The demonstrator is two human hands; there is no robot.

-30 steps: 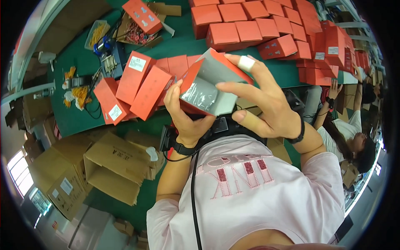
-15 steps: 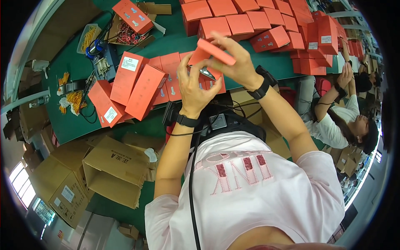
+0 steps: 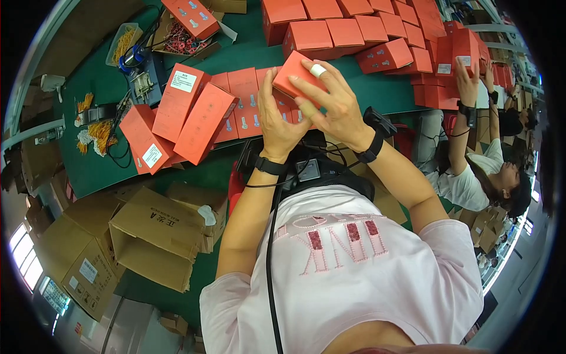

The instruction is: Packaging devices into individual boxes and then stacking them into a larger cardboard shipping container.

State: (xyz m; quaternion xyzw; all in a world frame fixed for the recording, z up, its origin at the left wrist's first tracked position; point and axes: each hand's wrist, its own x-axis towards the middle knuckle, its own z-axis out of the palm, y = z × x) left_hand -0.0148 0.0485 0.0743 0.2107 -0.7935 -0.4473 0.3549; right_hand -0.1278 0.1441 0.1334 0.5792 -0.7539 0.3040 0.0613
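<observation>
— Boxes everywhere: orange ones stacked in rows [image 3: 348,29] along the far side of the green surface [image 3: 106,171], more leaning in a pile [image 3: 194,112] at left, some with white labels.
— And the hands?
— Left hand [image 3: 280,121] and right hand [image 3: 333,103] both clamp one small orange box [image 3: 293,74], held above the surface's near edge. Its underside is hidden by fingers.
— Around?
— Brown cartons [image 3: 153,230] on the floor at left; a co-worker [image 3: 477,171] sits at right, partly cut off.
</observation>
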